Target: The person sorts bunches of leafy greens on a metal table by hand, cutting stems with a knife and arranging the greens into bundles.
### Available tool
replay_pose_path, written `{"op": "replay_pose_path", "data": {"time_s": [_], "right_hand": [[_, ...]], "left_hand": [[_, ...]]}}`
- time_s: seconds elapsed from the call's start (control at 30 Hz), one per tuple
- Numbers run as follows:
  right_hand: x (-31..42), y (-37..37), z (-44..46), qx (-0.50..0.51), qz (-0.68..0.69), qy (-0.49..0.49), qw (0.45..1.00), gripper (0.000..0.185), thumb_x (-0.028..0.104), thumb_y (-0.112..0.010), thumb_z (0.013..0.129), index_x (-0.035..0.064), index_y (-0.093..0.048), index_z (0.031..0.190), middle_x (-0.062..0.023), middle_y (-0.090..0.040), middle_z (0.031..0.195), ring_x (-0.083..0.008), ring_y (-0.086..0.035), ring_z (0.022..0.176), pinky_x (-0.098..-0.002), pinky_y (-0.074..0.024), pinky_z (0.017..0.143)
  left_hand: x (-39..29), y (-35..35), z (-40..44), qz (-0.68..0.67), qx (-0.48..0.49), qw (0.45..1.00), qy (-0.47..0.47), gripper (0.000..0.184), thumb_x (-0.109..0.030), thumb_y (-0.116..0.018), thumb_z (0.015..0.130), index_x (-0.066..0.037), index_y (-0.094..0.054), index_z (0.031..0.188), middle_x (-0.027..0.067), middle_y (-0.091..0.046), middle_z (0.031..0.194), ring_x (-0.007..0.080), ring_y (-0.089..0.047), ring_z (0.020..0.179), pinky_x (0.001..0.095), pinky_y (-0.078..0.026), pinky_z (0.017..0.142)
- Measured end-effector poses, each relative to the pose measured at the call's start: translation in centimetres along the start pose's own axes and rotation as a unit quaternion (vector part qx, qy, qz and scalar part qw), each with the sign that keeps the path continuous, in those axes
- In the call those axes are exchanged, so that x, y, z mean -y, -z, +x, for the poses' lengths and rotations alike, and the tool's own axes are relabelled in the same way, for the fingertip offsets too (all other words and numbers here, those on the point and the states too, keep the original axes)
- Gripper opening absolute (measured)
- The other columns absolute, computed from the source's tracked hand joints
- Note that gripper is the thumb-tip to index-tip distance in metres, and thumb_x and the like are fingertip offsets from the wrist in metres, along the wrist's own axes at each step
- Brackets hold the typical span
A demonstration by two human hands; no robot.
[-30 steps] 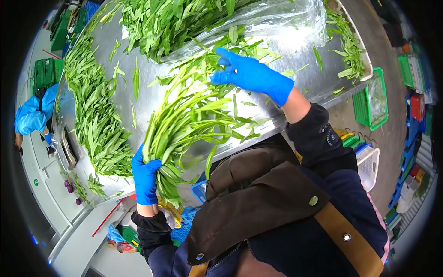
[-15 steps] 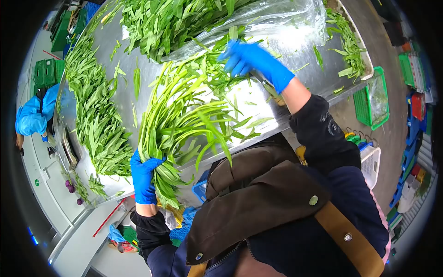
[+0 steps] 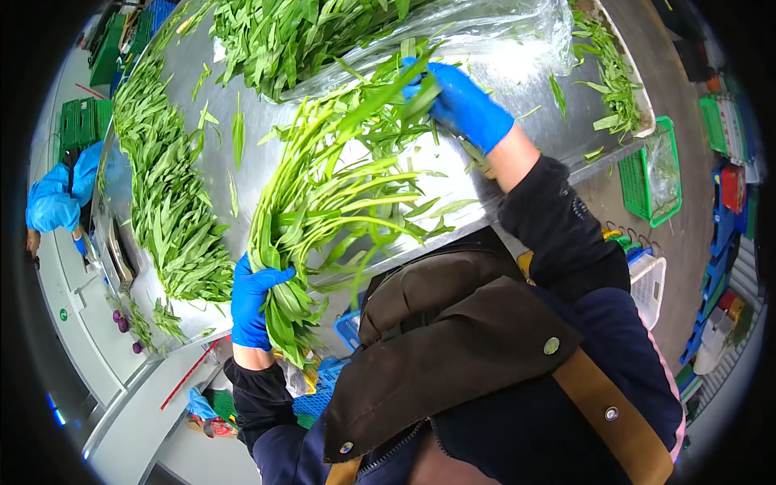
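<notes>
My left hand (image 3: 257, 303) is closed round a bunch of greens (image 3: 311, 194), thumb across the front; my other fingers are behind the stalks, so I can't see how they wrap. The bunch hangs leafy below that fist, and its pale stems fan up and across over the edge of the worktop (image 3: 263, 121) toward my right hand (image 3: 465, 105). That hand is curled at the far end of the stems, with a blurred green leaf crossing its fingertips; I can't tell whether they pinch it or only brush it. Just below my right wrist lies a narrow object (image 3: 478, 159), mostly covered and too unclear to name.

Beyond both hands, a big heap of leaves (image 3: 283, 40) is cut off by the top edge, and clear plastic (image 3: 517, 32) beside it is partly lost in glare. Left of my left hand, a long row of leaves (image 3: 174, 202) runs up and away. Farther left, a person in blue (image 3: 52, 202) is small and partly hidden at the dark rim of the view. Some blurry leaves hang between my hands, low over the near edge.
</notes>
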State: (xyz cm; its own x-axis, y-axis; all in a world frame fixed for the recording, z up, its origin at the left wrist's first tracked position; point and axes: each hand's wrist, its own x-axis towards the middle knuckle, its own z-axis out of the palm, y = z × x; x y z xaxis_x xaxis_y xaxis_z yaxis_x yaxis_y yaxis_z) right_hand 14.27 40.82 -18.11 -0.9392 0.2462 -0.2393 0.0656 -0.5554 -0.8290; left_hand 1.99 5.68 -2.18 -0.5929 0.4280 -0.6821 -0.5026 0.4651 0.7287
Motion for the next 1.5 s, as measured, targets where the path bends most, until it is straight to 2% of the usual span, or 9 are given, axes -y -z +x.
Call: {"op": "replay_pose_path", "data": {"time_s": [0.13,0.4,0.53,0.63,0.73,1.0,1.13,1.33,1.5], "right_hand": [[4.7,-3.0,-2.8,-0.153,-0.729,0.011,0.667,0.045,0.051,-0.056,0.086,0.0102,-0.067,0.101,-0.0171,-0.064,0.092,-0.0345,-0.061,0.084,-0.0438,-0.0478,0.079],[2.3,-10.6,-4.0,-0.001,-0.44,0.137,0.887,0.049,0.055,-0.065,0.078,0.0052,-0.064,0.08,-0.0128,-0.063,0.07,-0.0322,-0.062,0.069,-0.0394,-0.0494,0.069],[1.8,-4.0,-0.1,-0.057,0.205,0.022,0.977,0.035,0.033,-0.054,0.092,0.0041,-0.063,0.074,-0.0049,-0.059,0.06,-0.0164,-0.061,0.063,-0.0333,-0.0512,0.061],[3.5,-3.9,-1.9,-0.142,-0.209,0.086,0.964,0.04,0.039,-0.061,0.088,0.0022,-0.06,0.104,-0.0111,-0.063,0.091,-0.0231,-0.064,0.08,-0.0346,-0.0524,0.076],[2.3,-6.5,-1.0,-0.128,-0.54,0.363,0.748,0.047,0.041,-0.061,0.087,0.0088,-0.056,0.121,-0.0147,-0.056,0.122,-0.029,-0.062,0.1,-0.0361,-0.0471,0.092],[3.8,-2.1,0.4,-0.257,-0.119,0.183,0.942,0.032,0.023,-0.046,0.097,0.0019,-0.067,0.085,-0.0115,-0.068,0.095,-0.0235,-0.064,0.086,-0.0345,-0.0502,0.079],[1.4,-0.2,-3.3,-0.057,-0.548,0.031,0.834,0.062,0.047,-0.061,0.085,0.0007,-0.054,0.125,-0.0208,-0.054,0.128,-0.0305,-0.053,0.118,-0.0373,-0.0412,0.1],[-1.4,-8.5,-5.6,0.127,-0.339,-0.024,0.932,0.1,0.053,-0.071,0.075,-0.002,-0.023,0.144,-0.0261,-0.046,0.134,-0.0323,-0.046,0.125,-0.0361,-0.0332,0.107],[-3.8,-12.0,-2.3,0.041,-0.026,-0.125,0.991,0.062,0.042,-0.064,0.085,-0.0038,-0.052,0.125,-0.0154,-0.065,0.081,-0.0203,-0.067,0.067,-0.0316,-0.0539,0.061]], "left_hand": [[0.3,0.3,0.2,0.001,-0.015,1.0,0.025,0.04,0.008,-0.066,0.068,-0.001,-0.062,0.106,0.007,-0.067,0.086,0.0177,-0.065,0.067,0.0287,-0.053,0.062],[0.1,0.0,0.8,0.023,-0.004,1.0,-0.01,0.041,0.01,-0.067,0.067,0.001,-0.062,0.106,0.0081,-0.068,0.084,0.0171,-0.066,0.069,0.029,-0.053,0.065],[0.2,0.4,0.2,0.019,-0.01,1.0,0.01,0.041,0.01,-0.067,0.066,0.0,-0.062,0.106,0.0078,-0.068,0.086,0.0166,-0.066,0.07,0.0292,-0.054,0.065],[0.1,0.2,0.0,0.021,-0.014,1.0,0.015,0.041,0.01,-0.067,0.067,0.0,-0.062,0.107,0.0074,-0.068,0.086,0.0161,-0.065,0.07,0.0285,-0.053,0.066],[0.0,-0.3,-0.1,0.02,-0.009,1.0,0.018,0.041,0.009,-0.066,0.067,0.0,-0.062,0.107,0.0072,-0.068,0.087,0.0159,-0.065,0.07,0.0281,-0.053,0.066],[0.5,0.7,-0.3,0.002,0.023,0.999,0.042,0.058,0.007,-0.064,0.069,-0.002,-0.052,0.125,0.0093,-0.066,0.102,0.0194,-0.066,0.076,0.0282,-0.054,0.065],[-0.2,-0.4,-1.1,-0.095,0.004,0.994,0.045,0.058,0.006,-0.061,0.071,-0.003,-0.051,0.128,0.009,-0.065,0.108,0.019,-0.065,0.088,0.0284,-0.052,0.077],[0.0,-0.1,-0.3,-0.108,-0.048,0.992,0.048,0.051,0.003,-0.061,0.073,-0.004,-0.054,0.124,0.0084,-0.066,0.102,0.0178,-0.065,0.081,0.0276,-0.053,0.071],[-1.0,-2.1,-0.9,-0.051,-0.022,0.998,0.016,0.051,-0.001,-0.062,0.073,-0.006,-0.054,0.123,0.0066,-0.066,0.099,0.0175,-0.064,0.076,0.0276,-0.053,0.067]]}}
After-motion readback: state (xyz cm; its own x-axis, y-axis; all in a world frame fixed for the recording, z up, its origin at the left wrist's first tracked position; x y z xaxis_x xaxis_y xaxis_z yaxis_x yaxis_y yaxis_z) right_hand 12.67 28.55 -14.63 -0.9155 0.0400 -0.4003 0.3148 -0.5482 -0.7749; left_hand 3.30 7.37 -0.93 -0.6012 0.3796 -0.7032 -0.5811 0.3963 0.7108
